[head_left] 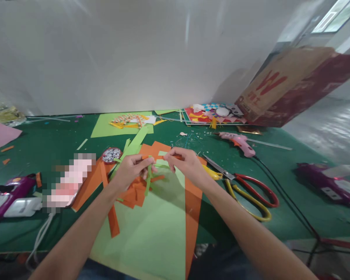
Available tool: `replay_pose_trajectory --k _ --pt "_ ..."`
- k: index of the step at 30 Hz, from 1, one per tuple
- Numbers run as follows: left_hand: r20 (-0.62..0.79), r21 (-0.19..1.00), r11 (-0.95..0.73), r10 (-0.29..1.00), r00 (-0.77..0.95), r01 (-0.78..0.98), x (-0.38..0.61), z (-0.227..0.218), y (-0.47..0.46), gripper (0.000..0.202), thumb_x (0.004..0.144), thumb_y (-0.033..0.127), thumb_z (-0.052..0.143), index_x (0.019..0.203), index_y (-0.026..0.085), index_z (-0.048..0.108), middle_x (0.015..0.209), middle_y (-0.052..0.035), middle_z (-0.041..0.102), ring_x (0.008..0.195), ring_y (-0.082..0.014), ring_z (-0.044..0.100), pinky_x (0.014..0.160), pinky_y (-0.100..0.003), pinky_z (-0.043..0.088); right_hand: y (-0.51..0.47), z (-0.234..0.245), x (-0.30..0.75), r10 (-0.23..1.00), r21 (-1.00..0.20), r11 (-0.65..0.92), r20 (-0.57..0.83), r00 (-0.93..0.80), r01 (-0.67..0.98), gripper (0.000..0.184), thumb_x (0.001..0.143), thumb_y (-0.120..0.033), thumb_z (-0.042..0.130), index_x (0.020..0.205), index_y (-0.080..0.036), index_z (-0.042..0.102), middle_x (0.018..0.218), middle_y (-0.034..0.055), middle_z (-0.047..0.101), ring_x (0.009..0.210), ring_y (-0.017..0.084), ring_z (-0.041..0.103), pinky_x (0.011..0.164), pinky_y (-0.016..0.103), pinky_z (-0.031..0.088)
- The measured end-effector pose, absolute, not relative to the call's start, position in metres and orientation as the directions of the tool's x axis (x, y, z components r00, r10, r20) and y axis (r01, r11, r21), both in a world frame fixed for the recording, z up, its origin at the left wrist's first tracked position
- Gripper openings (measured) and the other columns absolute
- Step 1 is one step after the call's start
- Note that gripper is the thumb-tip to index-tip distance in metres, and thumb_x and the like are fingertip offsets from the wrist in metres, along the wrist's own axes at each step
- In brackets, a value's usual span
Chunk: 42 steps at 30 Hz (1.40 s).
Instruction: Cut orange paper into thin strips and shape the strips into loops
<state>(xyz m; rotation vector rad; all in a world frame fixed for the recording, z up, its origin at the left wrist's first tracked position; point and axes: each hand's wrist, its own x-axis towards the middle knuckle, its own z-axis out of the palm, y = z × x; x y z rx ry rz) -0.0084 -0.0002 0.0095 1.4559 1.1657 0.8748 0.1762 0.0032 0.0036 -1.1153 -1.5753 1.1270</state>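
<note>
My left hand (130,171) is closed in a pinch, with a narrow green paper strip (149,181) hanging from the fingertips and a bit of orange paper at the thumb. My right hand (186,163), a short way to its right, pinches an orange paper strip (177,157) that shows partly behind the fingers. Below both hands lies a large light green paper sheet (157,233) on top of orange paper (194,217). Several cut orange pieces (134,196) are heaped under my left hand. A longer orange strip (113,221) sits to the left.
Scissors (229,175) with red and yellow handles lie right of my right hand. Behind them rests a pink glue gun (239,142) with its cord. A paper bag (268,85) leans back right. Purple power strips (332,182) and a blurred-out phone (70,182) flank the green table (221,229).
</note>
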Motion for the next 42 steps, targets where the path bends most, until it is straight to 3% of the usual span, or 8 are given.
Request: replay_pose_trajectory --k 4,13,19,27,42 --pt "-0.046 0.968 -0.021 0.965 0.256 0.251 -0.0081 0.0086 -0.0013 0.031 0.078 0.042 0.062 0.064 0.014 0.065 0.061 -0.0035 0.068 0.041 -0.0064 0.046 0.040 -0.019 0.031 0.0046 0.0025 0.1779 0.970 -0.970 0.175 0.141 -0.199 0.168 0.023 0.078 -0.034 0.057 0.061 -0.018 0.053 0.047 -0.0051 0.048 0.045 0.009 0.044 0.052 0.025 0.037" --pt "-0.022 0.959 -0.045 0.973 0.229 0.281 -0.0042 0.0136 -0.0041 0.028 0.079 0.038 0.061 0.065 0.014 0.066 0.064 -0.0026 0.067 0.045 -0.0069 0.049 0.043 -0.019 0.035 0.0047 0.0034 0.1784 0.969 -0.956 0.198 0.158 -0.189 0.215 0.024 0.079 -0.032 0.056 0.059 -0.019 0.052 0.046 -0.0052 0.048 0.046 0.009 0.044 0.053 0.025 0.038" --pt "-0.029 0.956 -0.034 0.977 0.209 0.292 -0.0072 0.0089 0.0002 0.031 0.079 0.042 0.061 0.064 0.015 0.065 0.053 -0.0009 0.061 0.043 -0.0074 0.045 0.040 -0.020 0.031 0.0051 0.0035 0.1766 0.967 -0.956 0.199 0.157 -0.199 0.215 0.027 0.078 -0.037 0.058 0.060 -0.018 0.052 0.047 -0.0051 0.048 0.045 0.009 0.044 0.054 0.025 0.039" --pt "0.000 0.964 -0.062 0.973 0.232 0.260 -0.0050 0.0111 -0.0039 0.029 0.079 0.040 0.062 0.065 0.016 0.059 0.072 -0.0037 0.069 0.049 -0.0080 0.052 0.045 -0.020 0.039 0.0050 0.0019 0.1764 0.974 -0.955 0.183 0.145 -0.171 0.232 0.025 0.078 -0.037 0.057 0.062 -0.018 0.053 0.048 -0.0050 0.048 0.046 0.009 0.044 0.051 0.024 0.037" --pt "0.082 0.962 -0.133 0.974 0.213 0.238 -0.0080 0.0086 -0.0034 0.027 0.082 0.038 0.061 0.066 0.016 0.062 0.064 -0.0008 0.066 0.050 -0.0080 0.055 0.047 -0.019 0.040 0.0067 0.0038 0.1815 0.969 -0.953 0.223 0.194 -0.155 0.206 0.032 0.076 -0.043 0.059 0.057 -0.019 0.051 0.046 -0.0035 0.049 0.047 0.010 0.045 0.055 0.026 0.040"
